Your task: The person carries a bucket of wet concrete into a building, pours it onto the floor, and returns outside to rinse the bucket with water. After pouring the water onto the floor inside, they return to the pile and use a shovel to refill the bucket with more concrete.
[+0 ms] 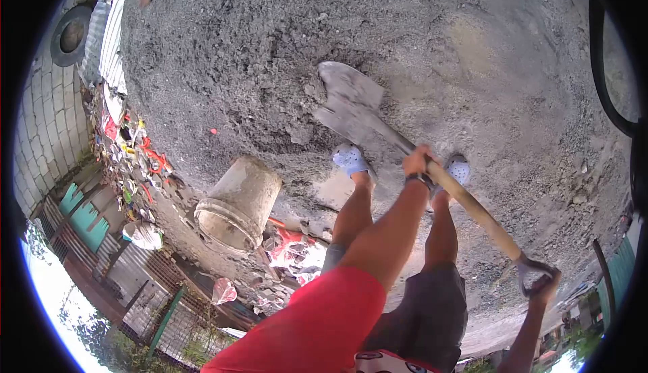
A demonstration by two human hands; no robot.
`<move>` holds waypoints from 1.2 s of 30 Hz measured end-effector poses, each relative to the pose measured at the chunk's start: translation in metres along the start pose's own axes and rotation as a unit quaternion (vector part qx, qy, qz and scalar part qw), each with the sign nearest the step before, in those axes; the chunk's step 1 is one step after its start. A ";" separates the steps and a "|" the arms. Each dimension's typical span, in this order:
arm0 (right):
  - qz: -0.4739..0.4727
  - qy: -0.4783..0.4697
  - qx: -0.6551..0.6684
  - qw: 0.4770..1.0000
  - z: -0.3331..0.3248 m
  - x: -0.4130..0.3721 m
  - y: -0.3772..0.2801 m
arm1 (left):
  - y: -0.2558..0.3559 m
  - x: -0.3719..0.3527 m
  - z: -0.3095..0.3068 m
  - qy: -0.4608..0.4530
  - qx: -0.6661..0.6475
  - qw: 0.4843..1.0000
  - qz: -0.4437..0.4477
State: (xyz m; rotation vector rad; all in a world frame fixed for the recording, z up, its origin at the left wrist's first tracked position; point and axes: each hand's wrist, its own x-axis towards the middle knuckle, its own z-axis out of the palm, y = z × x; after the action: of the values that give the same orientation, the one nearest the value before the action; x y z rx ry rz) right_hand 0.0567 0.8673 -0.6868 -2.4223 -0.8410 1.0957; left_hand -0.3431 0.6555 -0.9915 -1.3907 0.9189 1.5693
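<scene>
A shovel (482,219) with a wooden shaft slants across the view, its metal blade (351,96) low against the grey gravel pile (270,69). The blade is a little blurred. My left hand (420,160) is closed round the lower shaft, near the metal socket, with a dark band on its wrist. At the far end, my right hand (548,285) grips the D-shaped handle. Below the blade, my feet in light blue clogs (349,160) stand apart on the ground, one on each side of the shaft's lower part.
A dirty bucket (239,201) lies tipped on its side, left of my feet. Scattered litter (145,150) borders the gravel at the left, near a block wall (50,130) and a tyre (71,36). A dark curved bar (604,90) stands at the right edge.
</scene>
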 end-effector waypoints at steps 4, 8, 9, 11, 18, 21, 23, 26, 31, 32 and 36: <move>0.044 -0.139 0.046 0.988 0.225 -0.094 0.045 | 0.254 0.047 0.005 0.004 0.030 0.990 0.134; 0.045 -0.135 0.020 0.990 0.220 -0.137 0.050 | 0.273 0.040 -0.036 -0.014 0.074 0.987 0.139; 0.052 -0.126 0.014 0.991 0.211 -0.150 0.051 | 0.272 0.023 -0.035 0.003 0.040 0.994 0.099; 0.031 -0.122 0.031 0.992 0.184 -0.165 0.056 | 0.261 0.009 -0.047 -0.019 0.022 0.996 0.080; 0.001 -0.112 -0.005 0.994 0.073 -0.188 0.022 | 0.195 -0.093 -0.085 -0.021 -0.043 0.996 0.074; -0.018 -0.144 -0.036 0.989 0.025 -0.186 -0.002 | 0.180 -0.152 -0.107 0.006 -0.047 0.996 0.077; -0.030 -0.168 -0.064 0.983 0.012 -0.187 -0.024 | 0.172 -0.185 -0.136 -0.055 -0.089 0.993 0.057; -0.033 -0.171 -0.075 0.982 0.007 -0.185 -0.044 | 0.179 -0.264 -0.156 0.030 -0.154 0.987 0.040; -0.110 -0.236 -0.206 0.943 0.092 -0.192 -0.060 | 0.177 -0.312 -0.242 0.140 -0.199 0.961 0.134; -0.122 -0.242 -0.245 0.931 0.121 -0.197 -0.053 | 0.181 -0.318 -0.254 0.171 -0.201 0.951 0.160; -0.228 -0.347 -0.544 0.729 0.215 -0.179 -0.002 | 0.185 -0.312 -0.322 0.283 -0.126 0.931 0.192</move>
State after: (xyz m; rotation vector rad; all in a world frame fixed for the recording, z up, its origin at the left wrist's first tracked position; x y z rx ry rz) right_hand -0.2030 0.7688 -0.7233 -2.1349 -2.8162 1.5555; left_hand -0.3741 0.2538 -0.7209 -2.0002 1.4399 1.6339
